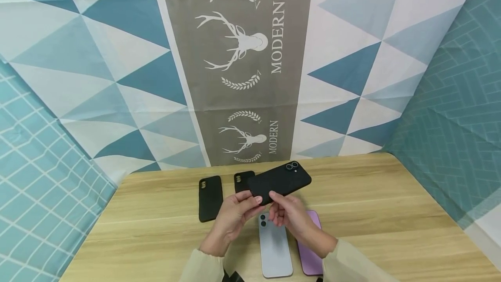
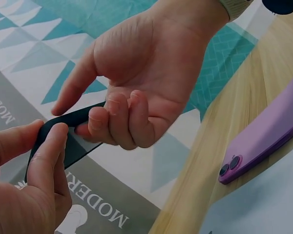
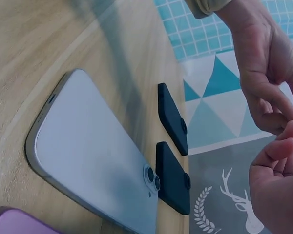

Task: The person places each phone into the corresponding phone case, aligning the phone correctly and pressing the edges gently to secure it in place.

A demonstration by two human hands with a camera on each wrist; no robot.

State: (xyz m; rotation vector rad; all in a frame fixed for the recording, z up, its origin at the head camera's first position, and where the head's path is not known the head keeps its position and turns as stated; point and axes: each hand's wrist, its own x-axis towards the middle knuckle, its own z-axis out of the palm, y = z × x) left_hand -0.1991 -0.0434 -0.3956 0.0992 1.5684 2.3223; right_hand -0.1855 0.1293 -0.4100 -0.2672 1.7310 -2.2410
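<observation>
Both hands hold a black phone up over the table, its back and two camera lenses facing me. My left hand pinches its near left corner between thumb and fingers. My right hand grips the near edge, thumb on top and fingers curled beneath. The left wrist view shows the dark edge between the left thumb and the right hand's curled fingers. Below the hands lie a pale blue phone and a purple phone, both face down.
Two black phone cases lie on the wooden table behind the hands, also seen in the right wrist view beyond the blue phone. A patterned cloth backdrop rises at the table's far edge.
</observation>
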